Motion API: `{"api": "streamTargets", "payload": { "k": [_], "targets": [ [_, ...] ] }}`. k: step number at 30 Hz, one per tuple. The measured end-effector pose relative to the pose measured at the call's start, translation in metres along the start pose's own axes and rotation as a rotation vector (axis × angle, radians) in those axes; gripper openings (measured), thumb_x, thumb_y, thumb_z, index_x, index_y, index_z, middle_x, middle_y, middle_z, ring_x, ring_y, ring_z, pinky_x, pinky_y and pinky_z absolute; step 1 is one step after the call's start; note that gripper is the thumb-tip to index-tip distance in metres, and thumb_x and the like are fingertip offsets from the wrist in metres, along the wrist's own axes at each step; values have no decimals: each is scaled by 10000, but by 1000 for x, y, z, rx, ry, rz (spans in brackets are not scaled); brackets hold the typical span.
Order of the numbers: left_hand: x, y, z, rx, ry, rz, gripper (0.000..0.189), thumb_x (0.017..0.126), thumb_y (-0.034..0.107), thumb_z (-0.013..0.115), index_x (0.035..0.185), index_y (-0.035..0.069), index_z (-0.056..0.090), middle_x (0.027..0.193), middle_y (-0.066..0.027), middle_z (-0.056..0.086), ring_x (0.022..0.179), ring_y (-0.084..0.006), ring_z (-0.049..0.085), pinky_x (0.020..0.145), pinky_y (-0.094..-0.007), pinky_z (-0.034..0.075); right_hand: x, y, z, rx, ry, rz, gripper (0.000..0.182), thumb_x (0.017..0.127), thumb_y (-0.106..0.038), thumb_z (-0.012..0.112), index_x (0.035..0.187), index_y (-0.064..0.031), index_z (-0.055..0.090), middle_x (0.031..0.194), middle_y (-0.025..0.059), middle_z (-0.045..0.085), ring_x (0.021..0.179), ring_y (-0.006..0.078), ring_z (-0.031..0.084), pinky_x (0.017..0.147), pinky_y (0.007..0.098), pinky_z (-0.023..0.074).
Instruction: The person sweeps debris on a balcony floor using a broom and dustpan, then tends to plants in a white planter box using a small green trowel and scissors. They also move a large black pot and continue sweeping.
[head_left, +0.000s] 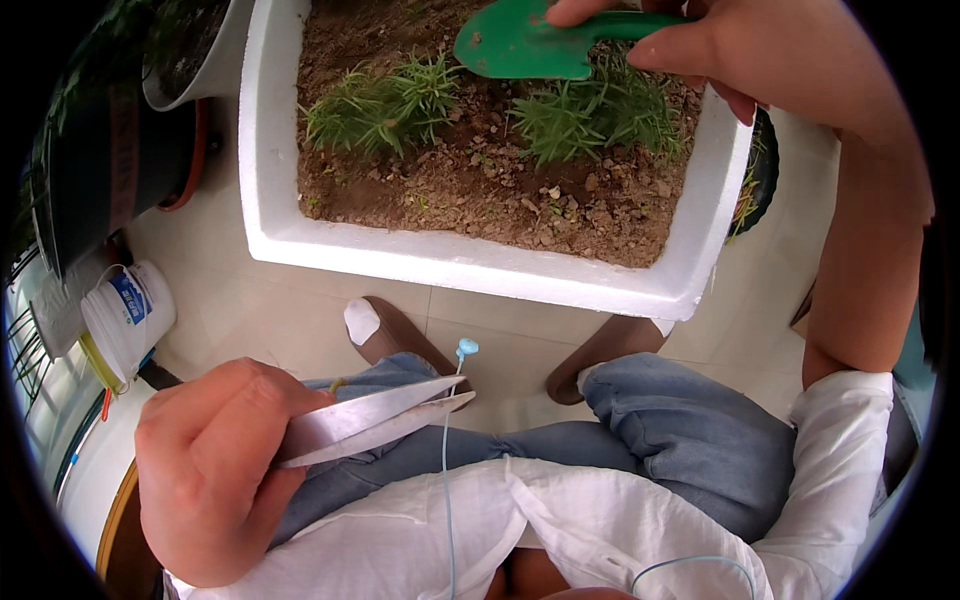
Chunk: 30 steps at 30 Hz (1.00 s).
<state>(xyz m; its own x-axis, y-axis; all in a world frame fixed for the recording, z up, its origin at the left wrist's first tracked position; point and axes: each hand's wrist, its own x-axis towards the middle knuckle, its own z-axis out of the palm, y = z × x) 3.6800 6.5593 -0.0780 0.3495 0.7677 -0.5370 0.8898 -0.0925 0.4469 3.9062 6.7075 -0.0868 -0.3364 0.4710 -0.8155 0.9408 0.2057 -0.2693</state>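
Note:
In my left hand (214, 465) is a pair of metal scissors (375, 424), its blades pointing right and slightly parted at the tips. The handles are hidden in my fist. A pale blue earbud (467, 347) on a thin cord shows just beyond the tips; whether the cord touches the blades I cannot tell. My right hand (757, 56) grips a green hand trowel (517, 45), soil specks on its blade, over a white foam planter box (480, 262). Below the trowel grow a right clump of narrow-leaved green plants (592, 120) and a left clump (386, 105) in brown, crumbly soil (480, 202).
A white plastic bucket (127, 315) lies tilted at the left, near a large dark pot (127, 165). Another white pot (199, 67) stands at the upper left. A dark round container (761, 176) is right of the planter. My slippered feet rest on the tiled floor (247, 300).

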Motion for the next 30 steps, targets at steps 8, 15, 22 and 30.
{"api": "streamTargets", "payload": {
  "k": [8,15,22,30],
  "targets": [
    [-3,1,1,10,3,-16,329,439,-20,694,745,-2,575,698,-130,549,596,-283,522,520,-310,396,-1,10,18,-70,186,-268,351,867,-65,573,1217,-70,599,845,90,672,658,157,600,624,303,505],
    [-5,4,1,74,7,-11,396,395,-28,686,776,4,585,709,-133,551,618,-294,543,546,-304,423,13,30,40,-93,281,-375,370,869,-64,574,1239,-66,575,820,76,650,624,136,576,592,281,479],
    [0,-4,1,-3,-22,-12,351,423,-45,688,754,4,583,704,-126,557,611,-281,545,541,-300,421,18,44,50,-98,330,-389,390,872,-63,574,1261,-63,551,795,62,628,591,115,551,560,259,452],
    [-6,-2,0,88,53,-55,247,569,-9,738,752,-20,573,681,-112,558,548,-232,525,500,-291,379,16,47,55,-79,334,-411,414,875,-62,575,1286,-59,524,767,46,603,553,91,523,523,234,422]
  ]
}}
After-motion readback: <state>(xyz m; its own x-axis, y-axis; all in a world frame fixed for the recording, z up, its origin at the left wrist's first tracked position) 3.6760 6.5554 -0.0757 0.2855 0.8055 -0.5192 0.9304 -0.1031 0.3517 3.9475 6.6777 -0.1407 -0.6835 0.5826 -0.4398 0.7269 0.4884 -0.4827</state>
